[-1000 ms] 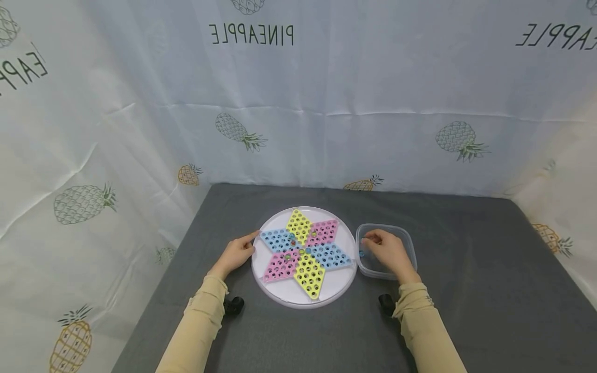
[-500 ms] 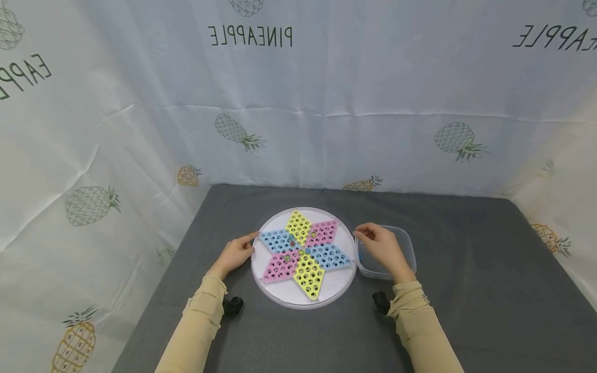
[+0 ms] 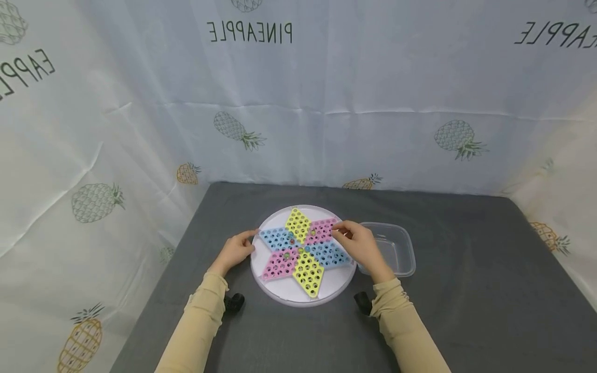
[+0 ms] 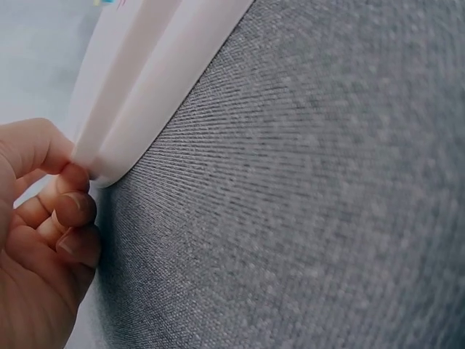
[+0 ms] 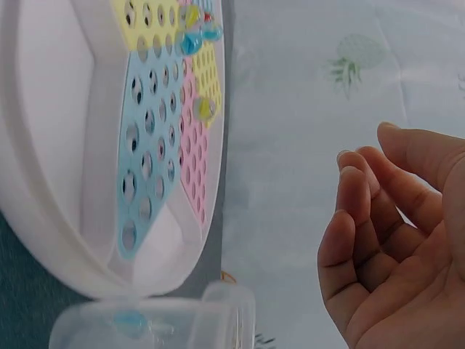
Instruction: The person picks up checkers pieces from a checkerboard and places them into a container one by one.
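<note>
A round white board (image 3: pixel 326 292) with a yellow, pink and blue star of holes lies on the grey table (image 3: pixel 466 300). A few marbles (image 3: pixel 293 241) sit near its centre. My left hand (image 3: pixel 235 249) pinches the board's left rim (image 4: pixel 138 109), thumb on top and fingers curled beneath (image 4: pixel 73 211). My right hand (image 3: pixel 337 231) hovers over the board's right side by a pink section, fingertips drawn close together. In the right wrist view that hand (image 5: pixel 363 142) is loosely curled and no marble shows in it. The board (image 5: pixel 43 145) and its marbles (image 5: pixel 192 40) lie to its left.
A clear plastic tub (image 3: pixel 409 251) stands just right of the board; the right wrist view shows a blue marble (image 5: pixel 131 320) inside the tub (image 5: pixel 218 305). Pineapple-print cloth (image 3: pixel 298 103) walls the table on three sides. Bare grey table lies to the right and front.
My right hand has lifted out of the clear tub and moved left over the board's right side. The left hand has stayed on the rim.
</note>
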Demonstrator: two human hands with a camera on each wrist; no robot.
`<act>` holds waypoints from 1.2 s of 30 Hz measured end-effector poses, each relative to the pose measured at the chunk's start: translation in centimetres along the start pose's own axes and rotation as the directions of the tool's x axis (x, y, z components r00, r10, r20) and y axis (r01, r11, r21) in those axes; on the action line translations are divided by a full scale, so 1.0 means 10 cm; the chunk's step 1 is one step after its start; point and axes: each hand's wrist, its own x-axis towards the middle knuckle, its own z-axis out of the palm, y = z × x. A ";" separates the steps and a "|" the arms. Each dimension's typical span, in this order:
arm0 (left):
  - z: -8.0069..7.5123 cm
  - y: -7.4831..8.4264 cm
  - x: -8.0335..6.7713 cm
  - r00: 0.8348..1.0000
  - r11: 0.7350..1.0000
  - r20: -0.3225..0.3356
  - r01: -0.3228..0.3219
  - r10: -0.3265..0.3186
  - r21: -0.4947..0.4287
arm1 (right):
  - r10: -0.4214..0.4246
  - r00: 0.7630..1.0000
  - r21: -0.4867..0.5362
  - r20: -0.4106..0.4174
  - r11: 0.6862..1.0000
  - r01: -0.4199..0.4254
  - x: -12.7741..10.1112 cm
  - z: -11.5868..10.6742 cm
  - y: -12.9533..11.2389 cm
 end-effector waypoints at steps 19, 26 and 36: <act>-0.02 0.03 0.00 1.000 1.000 0.002 0.012 -0.012 -0.001 | 0.025 0.994 0.020 0.109 0.999 -0.028 0.13 0.55 -0.05; -0.02 0.01 0.01 1.000 1.000 0.000 0.009 -0.009 -0.001 | 0.072 0.989 0.023 0.130 0.997 -0.075 0.16 0.69 0.00; 0.00 0.00 0.02 1.000 1.000 -0.001 0.027 -0.027 -0.004 | 0.116 0.978 -0.006 0.176 0.993 -0.117 0.16 0.72 0.03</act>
